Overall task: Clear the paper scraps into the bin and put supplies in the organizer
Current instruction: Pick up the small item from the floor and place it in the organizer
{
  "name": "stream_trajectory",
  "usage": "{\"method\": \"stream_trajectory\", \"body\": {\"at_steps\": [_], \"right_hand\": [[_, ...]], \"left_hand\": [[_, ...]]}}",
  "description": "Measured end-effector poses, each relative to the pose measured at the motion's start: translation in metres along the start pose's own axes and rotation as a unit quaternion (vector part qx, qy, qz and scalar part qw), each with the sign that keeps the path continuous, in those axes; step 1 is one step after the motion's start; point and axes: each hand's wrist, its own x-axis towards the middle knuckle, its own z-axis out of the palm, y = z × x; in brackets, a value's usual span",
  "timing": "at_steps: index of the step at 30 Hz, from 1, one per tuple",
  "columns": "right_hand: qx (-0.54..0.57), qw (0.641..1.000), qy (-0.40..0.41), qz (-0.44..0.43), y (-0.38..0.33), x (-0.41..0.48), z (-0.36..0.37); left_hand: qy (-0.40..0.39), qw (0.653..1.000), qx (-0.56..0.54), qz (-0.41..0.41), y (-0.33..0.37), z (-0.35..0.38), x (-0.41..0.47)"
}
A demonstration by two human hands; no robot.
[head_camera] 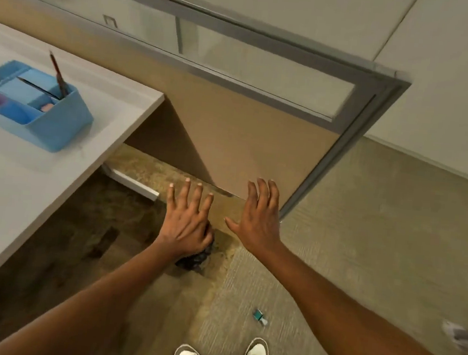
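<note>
My left grip (187, 221) hangs open at the centre of the frame, fingers spread, holding nothing. A dark crumpled thing (196, 255) shows just under it; I cannot tell what it is. My right grip (260, 220) is just beside it, also open and flat, before the lower edge of the tan partition (245, 138). The blue organizer (46, 127) stands on the worktop (12, 184) at the left, a pencil (58, 74) leaning in its far corner. A small teal item (259, 317) lies on the carpet (366, 218), lower middle, above my shoes (256, 354).

organizer (57, 129) on desk (10, 198), clip (259, 316) on floor (363, 247) rt.
</note>
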Motion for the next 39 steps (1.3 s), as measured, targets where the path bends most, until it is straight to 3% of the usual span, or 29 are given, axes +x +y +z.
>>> {"method": "stream_trajectory", "body": {"at_steps": [11, 19, 27, 39], "right_hand": [[-0.016, 0.986, -0.147, 0.080, 0.152, -0.096, 0.205], [-0.012, 0.963, -0.234, 0.131, 0.225, -0.190, 0.372], [-0.001, 0.951, -0.261, 0.164, 0.258, -0.276, 0.508], [-0.010, 0.937, -0.313, 0.154, 0.277, -0.364, 0.654]], "left_hand": [[-0.155, 0.977, 0.023, 0.141, 0.127, 0.222, 0.037], [-0.192, 0.959, 0.031, 0.208, 0.200, 0.395, 0.038], [-0.261, 0.937, 0.010, 0.233, 0.249, 0.557, 0.000], [-0.266, 0.906, 0.082, 0.318, 0.298, 0.717, -0.031]]}}
